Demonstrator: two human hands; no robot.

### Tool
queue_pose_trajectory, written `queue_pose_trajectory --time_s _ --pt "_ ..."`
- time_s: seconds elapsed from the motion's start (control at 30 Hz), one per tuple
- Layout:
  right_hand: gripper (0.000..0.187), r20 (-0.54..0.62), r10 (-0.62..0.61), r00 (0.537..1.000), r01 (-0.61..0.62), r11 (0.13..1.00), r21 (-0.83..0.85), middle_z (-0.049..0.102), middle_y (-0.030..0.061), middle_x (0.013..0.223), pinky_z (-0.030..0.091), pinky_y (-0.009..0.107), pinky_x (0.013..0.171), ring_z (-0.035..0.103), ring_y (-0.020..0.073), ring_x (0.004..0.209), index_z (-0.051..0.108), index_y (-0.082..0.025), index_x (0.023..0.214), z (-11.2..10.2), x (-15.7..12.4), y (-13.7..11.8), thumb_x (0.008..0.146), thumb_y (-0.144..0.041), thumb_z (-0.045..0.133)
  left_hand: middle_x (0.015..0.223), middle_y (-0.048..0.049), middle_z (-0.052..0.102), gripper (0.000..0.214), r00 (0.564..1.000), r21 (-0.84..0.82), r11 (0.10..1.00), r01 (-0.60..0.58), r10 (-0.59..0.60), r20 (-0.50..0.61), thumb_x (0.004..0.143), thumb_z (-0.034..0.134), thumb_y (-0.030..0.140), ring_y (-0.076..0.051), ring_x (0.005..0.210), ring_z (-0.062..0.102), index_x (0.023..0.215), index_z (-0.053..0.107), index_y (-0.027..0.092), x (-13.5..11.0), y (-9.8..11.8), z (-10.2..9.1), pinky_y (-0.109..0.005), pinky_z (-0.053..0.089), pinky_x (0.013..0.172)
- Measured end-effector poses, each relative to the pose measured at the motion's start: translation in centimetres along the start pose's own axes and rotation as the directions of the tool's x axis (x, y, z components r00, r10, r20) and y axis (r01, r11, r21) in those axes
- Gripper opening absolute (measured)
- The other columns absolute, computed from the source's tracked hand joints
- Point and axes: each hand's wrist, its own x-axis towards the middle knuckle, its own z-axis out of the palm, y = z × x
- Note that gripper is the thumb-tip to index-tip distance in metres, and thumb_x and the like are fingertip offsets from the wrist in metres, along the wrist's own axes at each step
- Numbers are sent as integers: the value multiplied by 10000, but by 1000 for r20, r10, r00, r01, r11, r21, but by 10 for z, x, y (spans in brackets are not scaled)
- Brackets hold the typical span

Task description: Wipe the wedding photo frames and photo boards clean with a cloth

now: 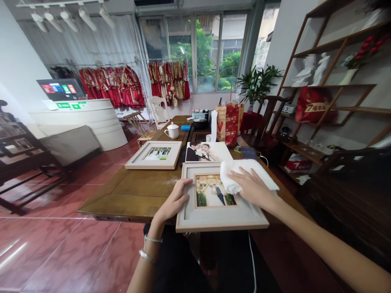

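A picture frame [186, 217] with a wedding photo lies face up at the near edge of the wooden table, overhanging it slightly. My left hand [174, 199] rests on its left side, thumb and fingers around the border. Under my right hand [253, 187] is a folded white towel [238, 169], pressed flat on the frame's upper right part. The fingers of that hand are stretched out over the cloth. A second picture frame [137, 158] lies farther left, and an unframed photo print [220, 151] lies just behind the near frame.
On the table [122, 197] stand a lidded white cup [173, 131], a red and tan paper bag [227, 126] and a phone [249, 152] with a white cable. A wooden shelf [339, 85] rises at right; a white counter [100, 124] stands far left.
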Motion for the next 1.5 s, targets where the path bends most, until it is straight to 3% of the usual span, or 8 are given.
queue_pose_trajectory --time_s 0.23,0.47,0.63,0.87,1.0,1.13,1.33,1.5 --pt "765 -39 -18 999 20 999 51 388 82 1463 148 602 1092 176 354 1391 428 -147 1388 14 33 -11 636 -9 431 1364 -70 420 465 1000 19 1000 -24 24 -6 846 423 143 -230 1329 307 1304 429 225 1 -3 1 -420 188 1157" --pt "867 140 -410 901 324 852 412 402 -45 1451 152 467 1145 200 229 1401 447 -278 1375 -13 -56 -61 556 4 405 1361 -78 413 456 1000 4 1000 -27 27 -8 848 421 147 -229 1328 307 1299 421 210 1 -4 2 -409 175 1161" --pt "848 241 -318 917 205 894 399 399 -89 1446 222 457 1128 234 213 1392 466 -356 1347 -30 -89 -46 590 16 380 1379 -76 399 471 1000 -9 1000 -7 7 3 830 424 135 -236 1342 289 1296 419 209 1 -2 1 -409 158 1166" --pt "807 60 -61 996 55 993 102 402 -6 1456 147 527 1128 185 266 1404 450 -229 1376 -1 -14 2 604 3 414 1385 -67 401 478 1000 -8 1000 -6 6 15 828 426 128 -234 1344 293 1298 416 214 1 -1 0 -403 157 1169" --pt "777 -66 -22 998 27 996 80 347 19 1489 164 542 1112 149 310 1406 393 -218 1412 9 34 16 660 -25 449 1386 -74 399 470 1000 1 1000 -10 10 20 840 421 135 -229 1344 291 1305 406 201 1 -1 0 -400 157 1169" --pt "779 -79 -27 997 34 995 94 354 32 1485 143 560 1111 146 323 1405 394 -209 1412 13 46 10 654 -39 463 1384 -76 402 454 1000 11 1000 -14 14 14 852 418 141 -228 1340 300 1301 409 206 1 -2 0 -404 167 1166" --pt "841 51 -273 961 254 937 242 406 -16 1452 96 503 1145 180 260 1406 454 -248 1373 3 -23 -25 566 -13 451 1391 -86 392 440 1000 23 999 -29 29 5 872 406 161 -226 1345 291 1310 394 199 1 -5 2 -405 163 1166" --pt "803 161 -406 900 299 841 451 411 -75 1440 221 466 1127 221 244 1396 460 -348 1356 -27 -84 -49 616 -36 454 1400 -93 381 456 1000 21 1000 -19 18 13 861 406 150 -225 1355 280 1315 384 191 2 -6 1 -401 156 1168"
